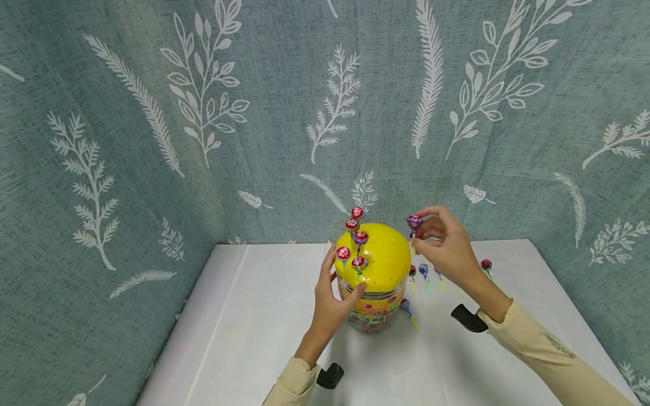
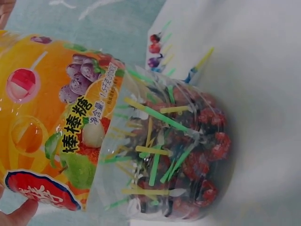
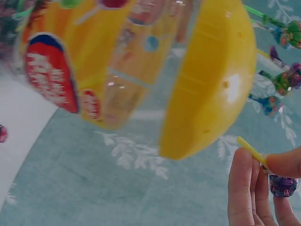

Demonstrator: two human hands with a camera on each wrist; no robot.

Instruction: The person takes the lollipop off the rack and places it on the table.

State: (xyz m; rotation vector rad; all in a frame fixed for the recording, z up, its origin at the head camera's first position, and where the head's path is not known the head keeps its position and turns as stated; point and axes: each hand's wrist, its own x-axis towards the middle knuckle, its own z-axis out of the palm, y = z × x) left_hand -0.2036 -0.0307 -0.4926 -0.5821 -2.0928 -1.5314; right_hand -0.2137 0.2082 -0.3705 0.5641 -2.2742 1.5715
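Note:
A clear plastic jar (image 2: 108,141) with a fruit-printed label and a domed yellow lid (image 1: 383,259) stands on the table. Several lollipops (image 1: 359,263) stick up from holes in the lid's left side. My left hand (image 1: 330,307) holds the jar at its left, thumb near the lid's front rim. To the right of the lid, my right hand (image 1: 444,245) pinches a purple-wrapped lollipop (image 3: 283,185) by its yellow stick, apart from the lid. Through the jar's lower wall, more lollipops (image 2: 197,160) with green and yellow sticks show.
On the white table (image 1: 254,316), loose lollipops lie to the jar's right, among them a blue one (image 1: 424,270) and a red one (image 1: 486,264). Another lollipop (image 1: 406,307) lies close against the jar's base. A patterned curtain (image 1: 284,113) stands behind.

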